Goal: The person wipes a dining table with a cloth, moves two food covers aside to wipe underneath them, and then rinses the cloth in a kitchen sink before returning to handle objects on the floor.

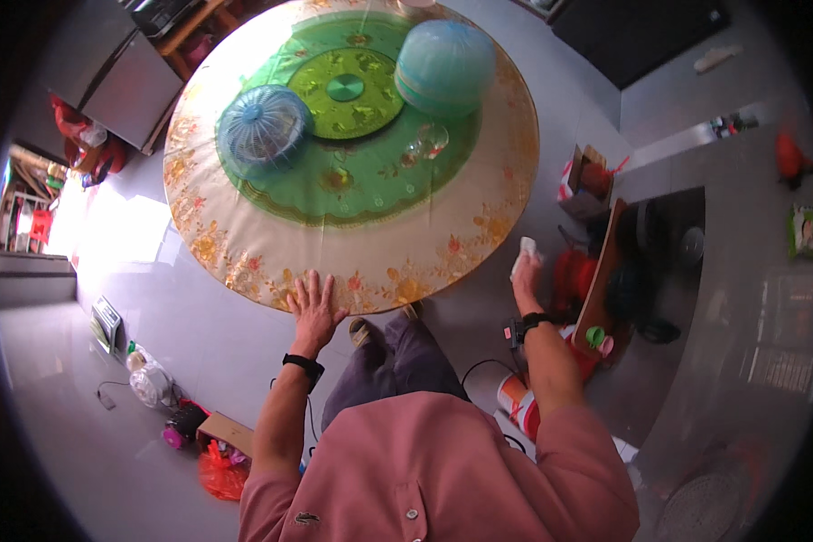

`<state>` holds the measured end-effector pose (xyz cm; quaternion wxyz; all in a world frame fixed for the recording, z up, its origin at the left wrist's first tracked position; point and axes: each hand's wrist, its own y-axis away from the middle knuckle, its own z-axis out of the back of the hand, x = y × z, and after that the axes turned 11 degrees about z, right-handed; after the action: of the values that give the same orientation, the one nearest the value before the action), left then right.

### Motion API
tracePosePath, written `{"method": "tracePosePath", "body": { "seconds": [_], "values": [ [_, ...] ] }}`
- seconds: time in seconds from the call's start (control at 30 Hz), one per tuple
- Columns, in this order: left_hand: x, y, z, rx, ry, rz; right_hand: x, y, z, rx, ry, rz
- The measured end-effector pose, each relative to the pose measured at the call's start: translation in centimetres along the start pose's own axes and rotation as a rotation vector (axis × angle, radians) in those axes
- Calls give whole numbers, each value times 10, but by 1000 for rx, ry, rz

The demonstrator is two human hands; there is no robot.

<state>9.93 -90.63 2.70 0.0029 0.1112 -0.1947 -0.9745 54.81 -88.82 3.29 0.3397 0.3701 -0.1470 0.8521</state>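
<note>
My left hand [315, 315] rests with spread fingers on the near edge of a round table, on its floral tablecloth [352, 257]. Off the table's right side, my right hand [528, 274] grips a white cloth or tissue [527, 246]; which of the two I cannot tell. A green lazy Susan [372, 108] sits towards the middle of the table. Left of it stands a blue mesh dome cover [261, 132], with something unclear beneath. A larger translucent blue-green dome [447, 68] overlaps its right edge. Small clear glassware [428, 141] appears just below that dome.
On the right, a wooden shelf [599, 271] stands beside an open carton [586, 179]. A red plastic bag [223, 471], a cardboard box [227, 433] and a fan-like item wrapped in plastic [150, 383] lie on the floor at left. A grey cabinet [132, 91] stands at upper left.
</note>
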Motion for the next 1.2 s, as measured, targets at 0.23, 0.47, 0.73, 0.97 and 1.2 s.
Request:
{"method": "tracePosePath", "body": {
  "seconds": [0.23, 0.47, 0.73, 0.97, 1.2],
  "values": [
    [-59, 1, -14, -114, 204, 182, 86, 58, -85, 560, -71, 1243],
    [-71, -4, -40, -120, 13, 306, 79, 53, -156, 833, -48, 1617],
    [-89, -7, -7, -9, -13, 465, 59, -199, -62, 553, 300, 1230],
    [-140, -17, -32, -144, 85, 507, 44, -132, -84, 899, -14, 1244],
    [-190, -11, -50, -36, 249, 720, 35, -80, -103, 1077, -171, 1486]
  ]
}}
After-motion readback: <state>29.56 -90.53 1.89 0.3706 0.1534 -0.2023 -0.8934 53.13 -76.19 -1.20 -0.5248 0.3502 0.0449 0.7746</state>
